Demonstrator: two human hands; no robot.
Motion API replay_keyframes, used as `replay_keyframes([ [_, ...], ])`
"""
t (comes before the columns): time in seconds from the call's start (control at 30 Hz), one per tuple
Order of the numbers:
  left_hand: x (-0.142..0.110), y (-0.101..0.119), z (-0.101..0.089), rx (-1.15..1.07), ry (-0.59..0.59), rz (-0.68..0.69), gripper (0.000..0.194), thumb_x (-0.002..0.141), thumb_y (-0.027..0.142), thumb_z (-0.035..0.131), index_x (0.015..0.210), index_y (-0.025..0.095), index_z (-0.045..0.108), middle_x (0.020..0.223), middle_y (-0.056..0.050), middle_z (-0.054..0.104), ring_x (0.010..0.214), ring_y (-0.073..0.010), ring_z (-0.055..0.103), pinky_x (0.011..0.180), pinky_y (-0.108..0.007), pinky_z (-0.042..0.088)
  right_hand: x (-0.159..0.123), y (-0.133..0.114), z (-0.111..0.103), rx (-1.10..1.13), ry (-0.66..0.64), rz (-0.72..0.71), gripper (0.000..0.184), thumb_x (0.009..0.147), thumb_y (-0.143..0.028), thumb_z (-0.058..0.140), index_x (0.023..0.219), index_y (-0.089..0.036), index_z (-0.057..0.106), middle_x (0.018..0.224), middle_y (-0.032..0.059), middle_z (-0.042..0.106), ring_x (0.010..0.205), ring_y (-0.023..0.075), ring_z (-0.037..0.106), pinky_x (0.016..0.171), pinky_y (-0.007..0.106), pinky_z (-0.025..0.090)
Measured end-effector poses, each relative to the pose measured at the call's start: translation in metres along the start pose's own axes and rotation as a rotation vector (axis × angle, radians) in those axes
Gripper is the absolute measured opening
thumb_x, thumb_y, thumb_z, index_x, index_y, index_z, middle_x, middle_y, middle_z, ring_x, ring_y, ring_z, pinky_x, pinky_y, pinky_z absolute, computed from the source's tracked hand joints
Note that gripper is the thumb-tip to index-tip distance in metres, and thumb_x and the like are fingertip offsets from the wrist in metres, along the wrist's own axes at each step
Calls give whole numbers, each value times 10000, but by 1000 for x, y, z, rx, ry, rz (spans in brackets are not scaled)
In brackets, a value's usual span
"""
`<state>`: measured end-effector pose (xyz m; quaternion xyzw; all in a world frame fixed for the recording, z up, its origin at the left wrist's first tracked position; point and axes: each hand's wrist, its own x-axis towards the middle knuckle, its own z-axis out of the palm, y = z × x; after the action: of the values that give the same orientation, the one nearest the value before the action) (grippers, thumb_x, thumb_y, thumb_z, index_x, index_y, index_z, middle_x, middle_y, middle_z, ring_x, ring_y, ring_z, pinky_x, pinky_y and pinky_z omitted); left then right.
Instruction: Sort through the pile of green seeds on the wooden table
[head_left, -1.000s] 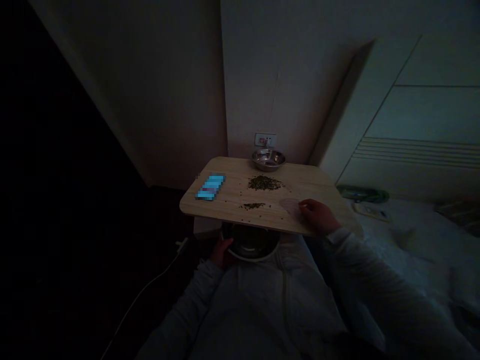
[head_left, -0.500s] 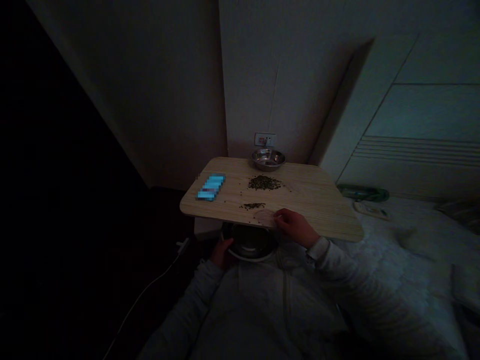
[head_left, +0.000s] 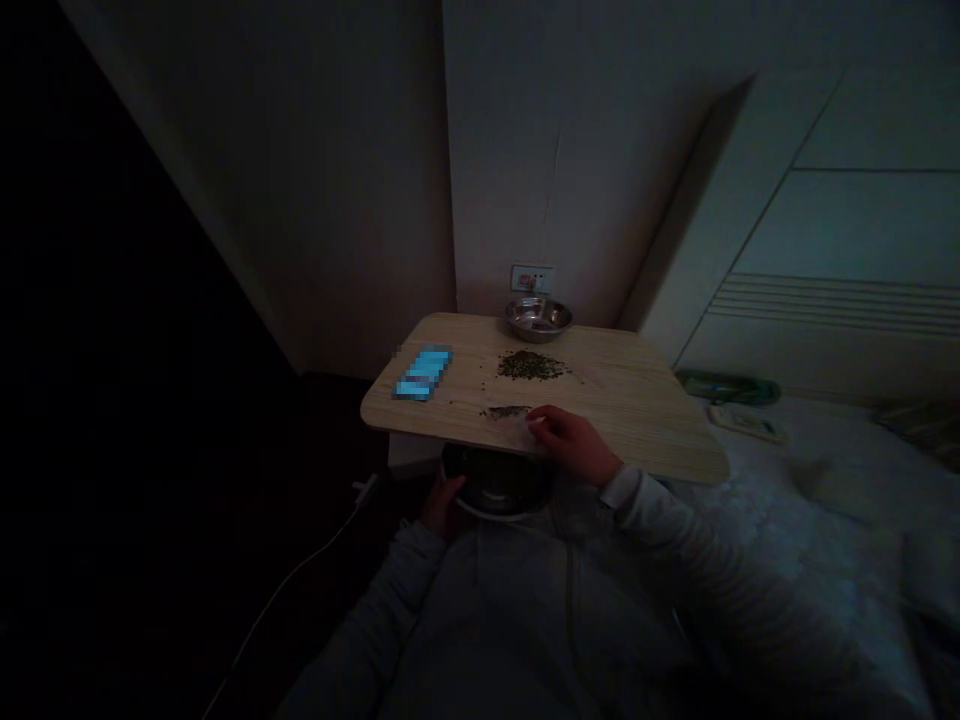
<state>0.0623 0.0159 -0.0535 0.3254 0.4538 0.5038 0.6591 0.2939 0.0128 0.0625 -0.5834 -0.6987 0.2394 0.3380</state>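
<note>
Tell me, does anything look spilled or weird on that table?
Maybe a little: a few dark green bits lie apart from the big pile on the wooden table, so they look like strays. The metal bowl behind stands upright, and nothing looks broken, though the picture is dim.

Before me, on the pale wooden worktop (head_left: 652,400), a round silver metal bowl (head_left: 538,326) stands behind two piles of small green grains (head_left: 529,366); left of them lies a rectangular blue-lit device (head_left: 423,375).
</note>
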Motion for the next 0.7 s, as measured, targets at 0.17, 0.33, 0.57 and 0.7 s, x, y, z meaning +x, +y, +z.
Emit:
replay_keyframes([
  [0.17,5,-5,-5,-33,5,39,357,432,-11,761,662,245,667,1006,-58,736,1363,-332,398,1147,-453,294,33,-15,1,-164,84,-100,239,876,-253,502,1026,-172,670,851,54,702,696,143,605,689,263,456],
  [0.33,8,-15,2,-72,40,8,325,485,81,776,734,263,674,966,-47,742,1337,-325,436,1124,-455,329,60,-32,15,-430,40,-152,264,915,-225,461,1067,-180,672,1038,99,699,893,194,636,797,293,456],
  [0.57,8,-20,10,-176,15,-71,401,554,308,774,937,249,671,1018,-57,742,1225,-332,554,1043,-473,433,77,-42,33,-630,-44,-124,300,941,-226,413,1106,-167,657,1084,131,680,977,232,623,840,319,445],
  [0.7,9,-20,6,-114,27,-47,399,523,246,793,904,265,679,1048,-56,733,1321,-316,463,1082,-431,403,77,-43,40,-674,-99,-160,313,941,-214,399,1103,-168,662,1060,130,685,964,233,624,822,315,442],
])
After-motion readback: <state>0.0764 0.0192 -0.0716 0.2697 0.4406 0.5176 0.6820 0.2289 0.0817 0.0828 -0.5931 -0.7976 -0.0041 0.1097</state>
